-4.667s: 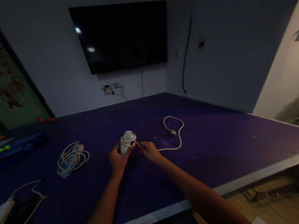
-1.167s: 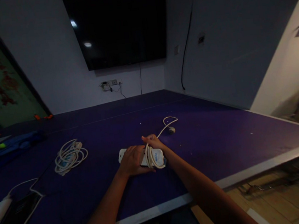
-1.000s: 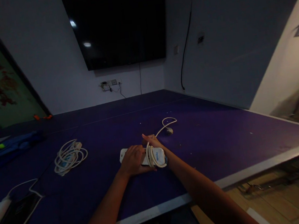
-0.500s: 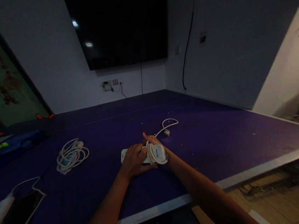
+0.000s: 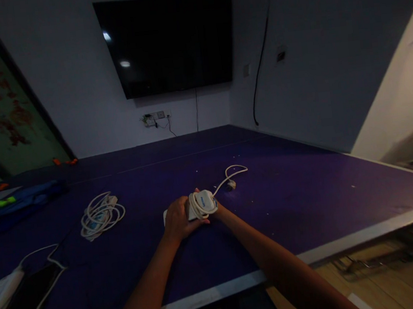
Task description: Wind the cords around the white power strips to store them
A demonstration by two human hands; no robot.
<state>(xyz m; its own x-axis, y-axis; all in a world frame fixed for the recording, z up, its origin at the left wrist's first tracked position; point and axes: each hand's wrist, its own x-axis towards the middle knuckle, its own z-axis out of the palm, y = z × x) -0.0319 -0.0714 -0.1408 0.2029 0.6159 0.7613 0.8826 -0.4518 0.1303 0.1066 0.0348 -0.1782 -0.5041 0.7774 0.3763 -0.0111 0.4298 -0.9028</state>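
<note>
My left hand (image 5: pixel 178 220) grips a white power strip (image 5: pixel 202 203) with its near end raised off the dark blue table (image 5: pixel 288 200). Its white cord (image 5: pixel 196 205) is wound several turns around the strip's body. My right hand (image 5: pixel 216 211) is under and behind the strip, mostly hidden, at the wound cord. The loose cord tail (image 5: pixel 230 174) runs to the far right and ends in a plug (image 5: pixel 231 185) lying on the table.
A second coiled white cord (image 5: pixel 101 216) lies to the left. Another white strip and cable (image 5: pixel 7 293) sit at the near left corner beside a black flat item. A blue object (image 5: pixel 16 204) lies far left. A dark screen (image 5: pixel 168 43) hangs on the wall.
The strip went from lying flat under my hands to tilted up in my left hand. More cord is wrapped on it, and the loose tail toward the plug is shorter.
</note>
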